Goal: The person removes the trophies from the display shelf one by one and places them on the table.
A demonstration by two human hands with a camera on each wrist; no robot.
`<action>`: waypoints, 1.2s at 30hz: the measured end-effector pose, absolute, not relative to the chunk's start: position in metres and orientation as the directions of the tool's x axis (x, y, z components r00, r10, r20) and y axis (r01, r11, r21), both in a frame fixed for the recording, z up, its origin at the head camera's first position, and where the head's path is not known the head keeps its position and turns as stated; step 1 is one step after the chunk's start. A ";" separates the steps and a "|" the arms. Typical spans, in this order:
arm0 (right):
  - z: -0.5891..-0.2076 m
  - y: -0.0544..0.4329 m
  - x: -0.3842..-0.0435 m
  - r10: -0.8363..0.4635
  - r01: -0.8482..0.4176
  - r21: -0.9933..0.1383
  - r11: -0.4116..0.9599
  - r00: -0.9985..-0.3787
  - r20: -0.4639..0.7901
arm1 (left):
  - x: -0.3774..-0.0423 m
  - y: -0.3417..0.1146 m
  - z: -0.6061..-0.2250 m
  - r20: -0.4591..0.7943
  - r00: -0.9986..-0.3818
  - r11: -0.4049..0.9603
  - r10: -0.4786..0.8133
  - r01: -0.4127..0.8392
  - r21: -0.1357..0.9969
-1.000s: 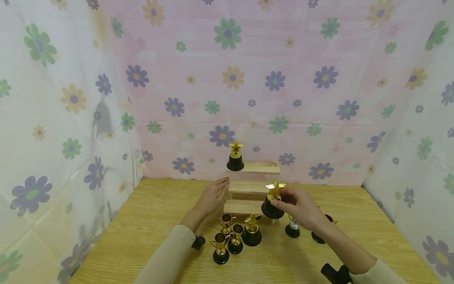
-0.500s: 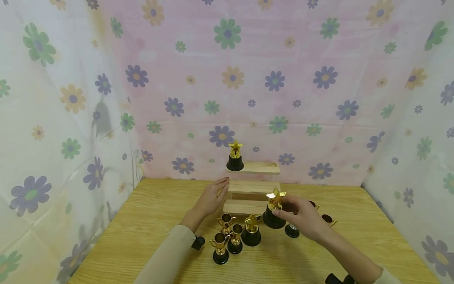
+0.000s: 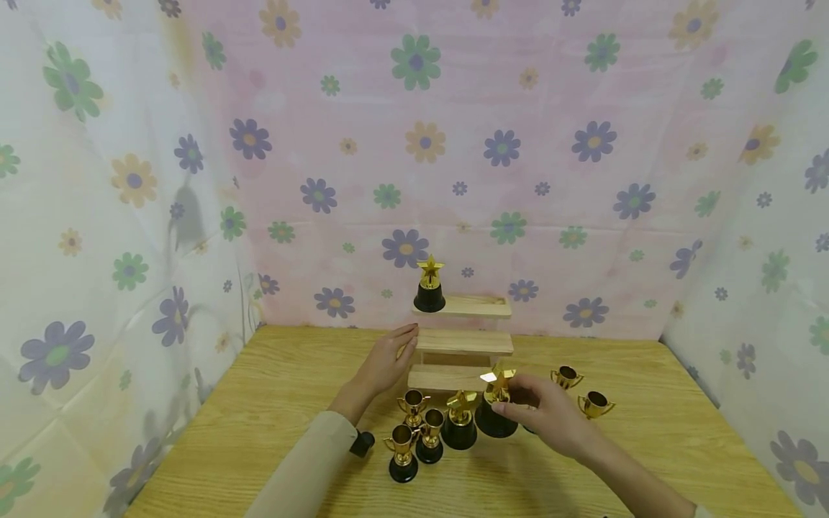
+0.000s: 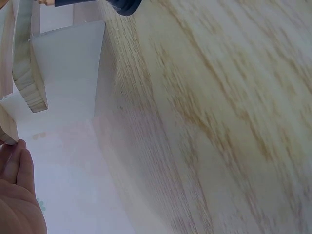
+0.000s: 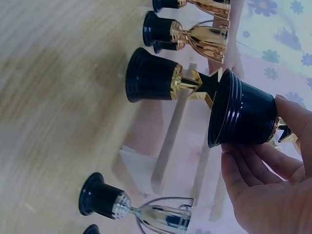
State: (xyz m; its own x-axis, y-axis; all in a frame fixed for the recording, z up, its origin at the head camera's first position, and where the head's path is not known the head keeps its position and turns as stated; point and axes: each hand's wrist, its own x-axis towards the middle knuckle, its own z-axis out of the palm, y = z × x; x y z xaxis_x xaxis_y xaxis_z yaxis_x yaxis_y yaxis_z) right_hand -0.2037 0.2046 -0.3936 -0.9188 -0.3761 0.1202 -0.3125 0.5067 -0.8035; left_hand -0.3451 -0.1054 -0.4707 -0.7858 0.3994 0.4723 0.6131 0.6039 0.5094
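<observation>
My right hand [image 3: 550, 417] pinches a star trophy [image 3: 497, 419] with a gold star and black base. In the right wrist view its base hangs above the tabletop. A second star trophy [image 3: 459, 432] stands just to its left on the table. My left hand [image 3: 385, 363], fingers extended, touches the left end of the wooden tiered shelf [image 3: 463, 341] at its middle tier; the left wrist view shows the fingertips [image 4: 20, 145] at the board's edge. Another star trophy [image 3: 430, 296] stands at the left of the top tier.
Several small gold cup trophies [image 3: 403, 457] stand left of the star trophies. Two more gold cups, one at the back [image 3: 566, 375] and one nearer [image 3: 594, 404], are at the right. A silver cup [image 5: 163, 219] is mostly hidden behind my right hand in the head view. Flowered cloth encloses the table.
My right hand has lowered the star trophy from in front of the shelf's lower tiers toward the table, close beside the standing star trophy. The left hand has stayed at the shelf.
</observation>
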 end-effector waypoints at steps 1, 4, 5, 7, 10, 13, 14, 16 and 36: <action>-0.395 0.204 -0.203 -0.379 -0.313 -0.802 0.508 -0.918 0.118 | -0.345 -0.105 -0.470 0.474 -0.785 0.601 0.399 0.614 0.512; -0.398 0.203 -0.201 -0.384 -0.298 -0.799 0.522 -0.919 0.092 | -0.345 -0.105 -0.470 0.476 -0.785 0.599 0.397 0.614 0.514; -0.400 0.203 -0.201 -0.386 -0.286 -0.806 0.518 -0.919 0.078 | -0.344 -0.105 -0.470 0.476 -0.785 0.600 0.397 0.614 0.513; -0.403 0.203 -0.200 -0.392 -0.265 -0.815 0.515 -0.919 0.052 | -0.345 -0.105 -0.470 0.473 -0.787 0.603 0.397 0.612 0.511; -0.408 0.203 -0.199 -0.391 -0.248 -0.821 0.515 -0.920 0.033 | -0.345 -0.106 -0.471 0.474 -0.787 0.607 0.395 0.611 0.508; -0.414 0.201 -0.198 -0.395 -0.257 -0.816 0.518 -0.918 0.038 | -0.345 -0.106 -0.471 0.476 -0.786 0.603 0.395 0.613 0.511; -0.416 0.201 -0.198 -0.400 -0.263 -0.818 0.512 -0.916 0.044 | -0.345 -0.106 -0.471 0.476 -0.786 0.602 0.395 0.613 0.512; -0.420 0.199 -0.198 -0.410 -0.277 -0.821 0.499 -0.910 0.058 | -0.345 -0.106 -0.471 0.473 -0.788 0.603 0.395 0.611 0.514; -0.446 0.184 -0.197 -0.473 -0.270 -0.868 0.417 -0.880 0.047 | -0.345 -0.105 -0.471 0.483 -0.781 0.601 0.396 0.618 0.507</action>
